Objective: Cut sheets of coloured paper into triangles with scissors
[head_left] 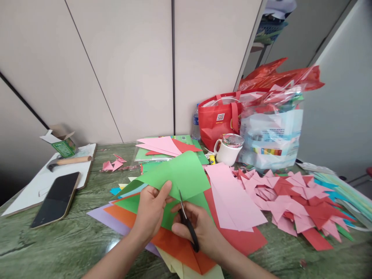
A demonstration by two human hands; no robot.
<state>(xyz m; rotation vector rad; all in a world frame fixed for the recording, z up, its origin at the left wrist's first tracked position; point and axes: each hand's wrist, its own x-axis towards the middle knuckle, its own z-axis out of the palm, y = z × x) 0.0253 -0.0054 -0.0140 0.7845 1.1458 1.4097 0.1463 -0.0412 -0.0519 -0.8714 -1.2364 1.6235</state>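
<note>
My left hand point(151, 211) pinches the lower edge of a green paper sheet point(180, 172), thumb on top, holding it lifted over the table. My right hand point(197, 228) grips black-handled scissors point(187, 221) whose blades point up into the green sheet's bottom edge. Beneath both hands lies a stack of coloured sheets, with orange point(177, 248), green, purple and red ones showing.
Pink paper strips point(232, 197) and a heap of folded pink and red pieces point(293, 201) lie to the right. A white mug point(228, 149), red bag point(217, 118) and plastic bag stand behind. A phone point(56, 199), hammer point(68, 161) and small box sit at left.
</note>
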